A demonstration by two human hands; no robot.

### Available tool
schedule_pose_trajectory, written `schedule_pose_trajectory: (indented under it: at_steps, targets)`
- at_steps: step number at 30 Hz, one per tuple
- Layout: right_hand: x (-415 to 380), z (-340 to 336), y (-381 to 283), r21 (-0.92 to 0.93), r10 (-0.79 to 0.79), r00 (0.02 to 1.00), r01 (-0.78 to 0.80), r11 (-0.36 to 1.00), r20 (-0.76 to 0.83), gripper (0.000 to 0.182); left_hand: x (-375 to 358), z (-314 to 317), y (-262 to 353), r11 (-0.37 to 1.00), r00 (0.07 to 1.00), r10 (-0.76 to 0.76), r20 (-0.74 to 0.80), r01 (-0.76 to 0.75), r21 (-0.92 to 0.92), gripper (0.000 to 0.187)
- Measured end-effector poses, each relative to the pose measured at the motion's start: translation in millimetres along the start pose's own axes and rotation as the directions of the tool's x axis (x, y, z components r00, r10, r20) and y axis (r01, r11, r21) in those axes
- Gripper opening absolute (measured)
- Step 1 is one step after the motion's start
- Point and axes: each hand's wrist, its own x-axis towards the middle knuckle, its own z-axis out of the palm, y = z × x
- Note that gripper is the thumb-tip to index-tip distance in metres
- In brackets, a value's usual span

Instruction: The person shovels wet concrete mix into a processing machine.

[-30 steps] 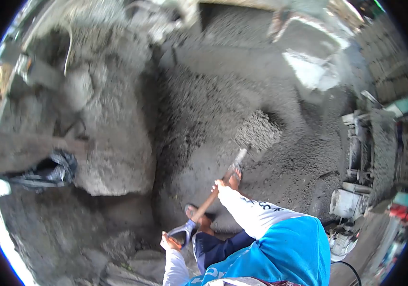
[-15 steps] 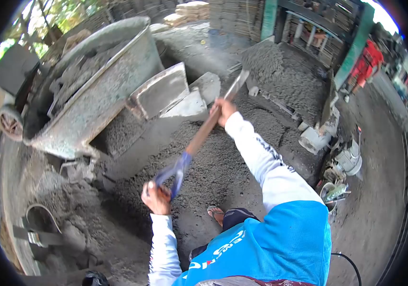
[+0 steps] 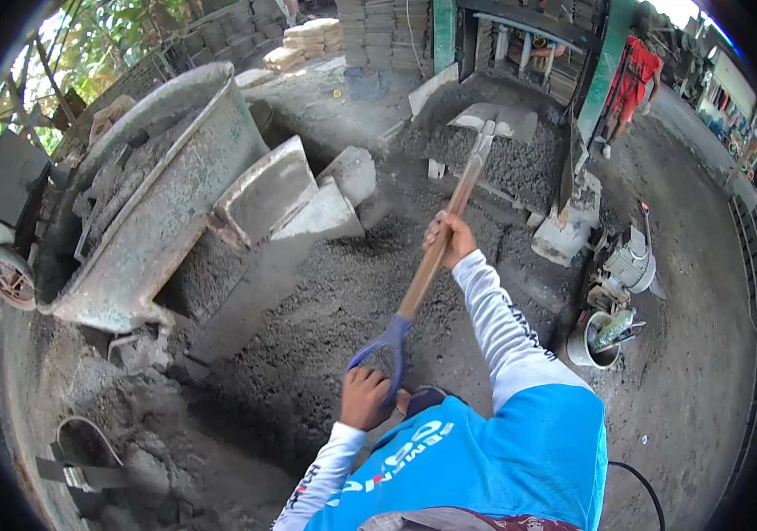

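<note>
A shovel (image 3: 425, 281) with a wooden shaft and a blue D-shaped handle reaches away from me, up and to the right. My left hand (image 3: 366, 398) is closed around the grip of the blue handle, close to my body. Farther along, my right hand (image 3: 452, 239) wraps round the wooden shaft. The metal blade (image 3: 482, 119) is over a heap of dark, damp grainy mix (image 3: 533, 159) beside a green-framed machine (image 3: 442, 40). More loose mix (image 3: 308, 319) covers the ground below the shaft.
A large metal drum (image 3: 157, 190) holding grey material stands on the left, with a metal chute (image 3: 270, 190) beside it. On the right are a motor (image 3: 631, 263) and a bucket (image 3: 584, 343) with a bottle. A person in red (image 3: 637, 75) stands beyond the machine.
The shovel has swung to the right and forward, its blade now over the heap at the machine. Both hands have moved right with it, still gripping. The view has shifted slightly.
</note>
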Motion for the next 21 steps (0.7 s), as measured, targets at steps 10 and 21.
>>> schedule_pose_trajectory:
  at_steps: [10,21]
  targets:
    - [-148,-28,225,0.115,0.448,0.893,-0.441,0.890,-0.036,0.021,-278,-56,116,0.213,0.409,-0.912,0.016,0.509,-0.834,0.036]
    - [-259,-27,382,-0.314,0.746,0.624,-0.774,0.549,-0.235,0.025,-386,6,292,0.035,-0.431,-0.902,-0.009,-0.054,-0.998,0.036]
